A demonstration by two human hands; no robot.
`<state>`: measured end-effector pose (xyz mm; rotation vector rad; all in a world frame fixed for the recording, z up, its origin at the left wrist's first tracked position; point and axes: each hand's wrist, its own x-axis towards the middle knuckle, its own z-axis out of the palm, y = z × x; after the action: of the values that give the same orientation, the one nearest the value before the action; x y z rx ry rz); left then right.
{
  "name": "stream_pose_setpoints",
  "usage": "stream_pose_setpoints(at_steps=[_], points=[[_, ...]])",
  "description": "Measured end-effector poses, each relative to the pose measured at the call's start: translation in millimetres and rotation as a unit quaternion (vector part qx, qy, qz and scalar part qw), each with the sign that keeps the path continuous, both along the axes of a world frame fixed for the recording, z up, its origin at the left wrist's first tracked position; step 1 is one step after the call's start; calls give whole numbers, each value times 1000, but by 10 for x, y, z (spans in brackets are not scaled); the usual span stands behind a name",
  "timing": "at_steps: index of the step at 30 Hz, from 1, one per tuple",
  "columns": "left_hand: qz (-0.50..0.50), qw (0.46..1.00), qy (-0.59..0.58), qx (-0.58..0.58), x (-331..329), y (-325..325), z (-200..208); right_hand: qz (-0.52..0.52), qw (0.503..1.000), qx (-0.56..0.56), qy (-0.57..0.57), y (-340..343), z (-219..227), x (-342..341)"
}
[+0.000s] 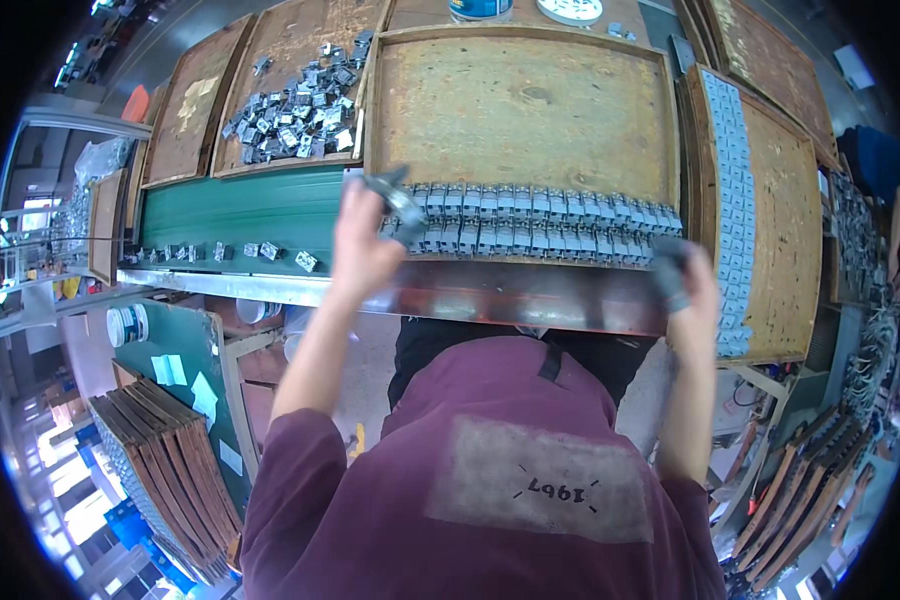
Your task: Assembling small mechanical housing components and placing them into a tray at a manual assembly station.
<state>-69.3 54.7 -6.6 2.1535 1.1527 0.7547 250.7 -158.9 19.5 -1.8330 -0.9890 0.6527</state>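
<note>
- Flanking the grey parts (pixel 515 238), the left hand (pixel 363 250) is at their left end, the right hand (pixel 692 288) at their right.
- Dark coverings show on the fingers of both hands; blur hides whether they grip anything, so I cannot tell.
- The parts lie in two rows along the near side of the wooden tray (pixel 530 110).
- Left of it, small pieces (pixel 269 250) sit spaced out on the green belt (pixel 240 205).
- Beyond the belt is a heap (pixel 300 118) of metal pieces.

there are two hands (pixel 366 250) and roughly nine silvery pieces (pixel 306 261) on one belt (pixel 250 208)
</note>
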Motion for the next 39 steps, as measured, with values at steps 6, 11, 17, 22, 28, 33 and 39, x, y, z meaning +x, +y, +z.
stream_pose_setpoints(at_steps=[6, 11, 17, 22, 28, 33, 39], points=[[-60, 978, 185, -73, -535, 864, -463, -269, 949, -94, -133, -1101, -356, 1264], [-88, 921, 107, -365, -558, 1124, -392, -278, 932, -181, -145, -1442, -495, 1482], [-160, 922, 225, -270, -349, 1117, -271, -186, 910, -259, -265, -1669, -596, 1557], [-78, 986, 144, -17, -424, 835, -111, -148, 950, -224, -161, -1976, -592, 1748], [224, 865, 432, -123, -1167, 627, -143, -212, 968, -103, -87, -2219, -878, 2051], [228, 899, 328, -178, -1582, 381, -782, -341, 924, 123, 121, -1697, -585, 1777], [205, 904, -207, -313, -1303, 192, -554, -221, 937, 149, 225, -699, -348, 779]])
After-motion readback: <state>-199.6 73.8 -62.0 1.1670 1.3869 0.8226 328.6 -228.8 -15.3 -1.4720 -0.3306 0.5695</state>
